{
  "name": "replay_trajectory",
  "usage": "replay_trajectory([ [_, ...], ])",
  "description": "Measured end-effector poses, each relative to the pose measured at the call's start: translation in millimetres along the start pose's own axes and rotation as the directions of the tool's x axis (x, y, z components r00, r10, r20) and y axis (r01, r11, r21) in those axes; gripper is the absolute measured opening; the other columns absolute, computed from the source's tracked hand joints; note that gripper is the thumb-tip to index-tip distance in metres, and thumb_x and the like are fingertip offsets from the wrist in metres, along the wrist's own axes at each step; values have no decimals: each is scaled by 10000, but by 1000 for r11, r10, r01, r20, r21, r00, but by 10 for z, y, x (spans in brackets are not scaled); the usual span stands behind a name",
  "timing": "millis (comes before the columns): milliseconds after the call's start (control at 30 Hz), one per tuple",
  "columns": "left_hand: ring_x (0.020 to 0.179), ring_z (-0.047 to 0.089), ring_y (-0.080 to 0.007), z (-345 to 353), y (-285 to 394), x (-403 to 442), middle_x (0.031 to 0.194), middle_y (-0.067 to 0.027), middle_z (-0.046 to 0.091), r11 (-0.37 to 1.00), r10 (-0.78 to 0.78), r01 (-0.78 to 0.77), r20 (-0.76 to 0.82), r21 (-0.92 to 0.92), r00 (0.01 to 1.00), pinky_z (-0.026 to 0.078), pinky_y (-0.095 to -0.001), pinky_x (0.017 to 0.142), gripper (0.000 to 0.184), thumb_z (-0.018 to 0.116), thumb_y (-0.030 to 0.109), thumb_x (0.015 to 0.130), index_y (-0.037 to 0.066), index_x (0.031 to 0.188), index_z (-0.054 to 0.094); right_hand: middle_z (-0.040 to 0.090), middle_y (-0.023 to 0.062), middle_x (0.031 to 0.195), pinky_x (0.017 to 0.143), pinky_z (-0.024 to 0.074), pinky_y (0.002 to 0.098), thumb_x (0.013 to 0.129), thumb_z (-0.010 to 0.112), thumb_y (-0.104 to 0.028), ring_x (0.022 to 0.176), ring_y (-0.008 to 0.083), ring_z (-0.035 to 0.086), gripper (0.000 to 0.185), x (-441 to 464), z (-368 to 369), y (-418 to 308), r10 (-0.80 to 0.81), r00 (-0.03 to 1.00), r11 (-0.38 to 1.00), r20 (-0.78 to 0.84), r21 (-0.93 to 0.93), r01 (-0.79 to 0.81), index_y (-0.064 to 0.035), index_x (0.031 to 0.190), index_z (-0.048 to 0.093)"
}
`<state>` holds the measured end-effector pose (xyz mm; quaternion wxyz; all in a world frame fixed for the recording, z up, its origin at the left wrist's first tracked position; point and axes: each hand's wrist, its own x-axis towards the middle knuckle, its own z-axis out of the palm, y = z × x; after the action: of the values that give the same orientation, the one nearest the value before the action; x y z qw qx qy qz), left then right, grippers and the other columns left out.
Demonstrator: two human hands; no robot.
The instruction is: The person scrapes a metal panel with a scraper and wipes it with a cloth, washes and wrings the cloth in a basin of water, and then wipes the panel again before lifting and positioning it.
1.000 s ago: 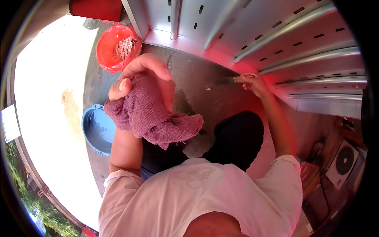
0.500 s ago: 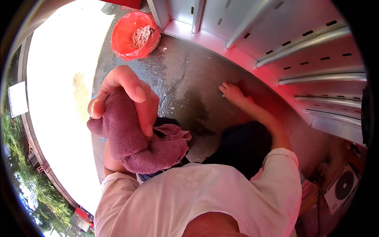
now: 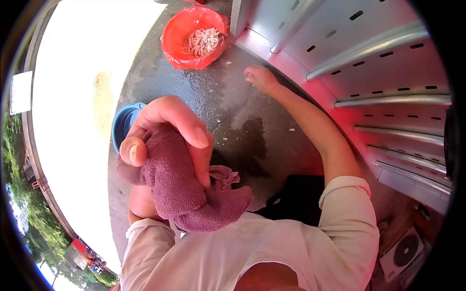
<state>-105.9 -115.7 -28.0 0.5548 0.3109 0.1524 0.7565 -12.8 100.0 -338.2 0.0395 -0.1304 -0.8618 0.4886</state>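
My left hand (image 3: 170, 128) is closed round a bunched purple cloth (image 3: 170, 174), close to the camera, with a frayed end hanging to the right. Stretched forward over the wet floor, my right hand (image 3: 260, 79) is near the lower edge of the metal panel. Its fingers are loosely bent and slightly apart, and no object shows in them. Just beyond it stands a red-lined bin (image 3: 172, 41) holding pale scraps (image 3: 203, 42).
A blue basin (image 3: 121, 127) sits partly behind my left hand. The slotted metal panel (image 3: 374, 63) with tubular bars rises along the right. A white box with a round black disc (image 3: 405, 251) is at the lower right. Small bits lie on the dark floor.
The wooden-handled tool seen earlier in my right hand is out of sight. That hand has moved forward and left toward the bin. My left hand still holds the cloth, and the view has shifted.
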Motion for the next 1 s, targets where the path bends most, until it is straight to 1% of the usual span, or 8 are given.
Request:
replay_trajectory([
  [200,572,629,-275,-160,130,-130,709,-283,619,991,55,-65,-94,-114,994,504,-300,525,590,572,441,882,-103,1095,488,625,151,1081,859,475,384,760,699,-122,1006,316,604,289,788,564,93,131,981,951,-142,-263,-165,-70,1034,621],
  [300,562,627,-280,-241,128,-105,705,-288,615,990,57,-75,-139,-123,989,507,-304,520,616,574,454,870,-109,1100,480,499,168,1334,1015,394,384,811,668,-210,1265,307,452,354,936,645,165,303,953,926,-18,-231,-299,-104,1145,617],
  [400,560,627,-285,-192,106,-91,706,-296,613,987,28,-67,-258,-143,966,510,-306,522,637,578,466,857,-115,1097,480,424,151,1409,1076,322,377,875,545,-395,1310,299,396,480,1003,731,99,590,794,799,-144,243,-550,-150,1288,539],
  [500,562,628,-289,-267,55,-34,701,-296,610,984,15,-56,-234,-168,972,509,-307,523,645,572,474,857,-116,1099,476,403,151,1424,1098,284,374,896,410,-502,1321,300,380,570,1044,788,149,609,789,793,-82,57,-606,-156,1344,479],
  [633,562,624,-286,-421,-26,62,686,-285,606,979,19,-43,-119,-197,993,503,-303,520,662,543,495,879,-108,1135,446,519,163,1317,1019,378,391,918,411,-407,1202,323,504,472,928,818,283,471,878,874,-89,-87,-478,-142,1291,528],
  [733,546,605,-272,-475,-71,109,670,-275,600,971,28,-51,-100,-232,995,487,-295,505,665,510,517,897,-95,1146,431,664,137,1034,802,488,389,895,521,-269,905,315,627,335,603,557,274,345,938,885,42,-347,-310,-117,1183,598],
  [833,480,530,-223,-216,-78,202,601,-204,562,977,19,-97,-379,-189,925,436,-278,448,640,471,545,912,-63,1108,450,642,66,742,617,482,348,838,594,-111,654,226,595,227,129,434,285,330,920,943,-212,107,-314,-77,1057,645],
  [1000,509,504,-174,-194,-86,294,648,-99,559,989,-22,-34,-367,-145,930,436,-279,448,463,432,439,969,8,1138,430,559,5,677,540,460,265,814,594,-60,596,97,550,189,-974,-222,365,544,830,753,122,365,-547,-47,989,665],
])
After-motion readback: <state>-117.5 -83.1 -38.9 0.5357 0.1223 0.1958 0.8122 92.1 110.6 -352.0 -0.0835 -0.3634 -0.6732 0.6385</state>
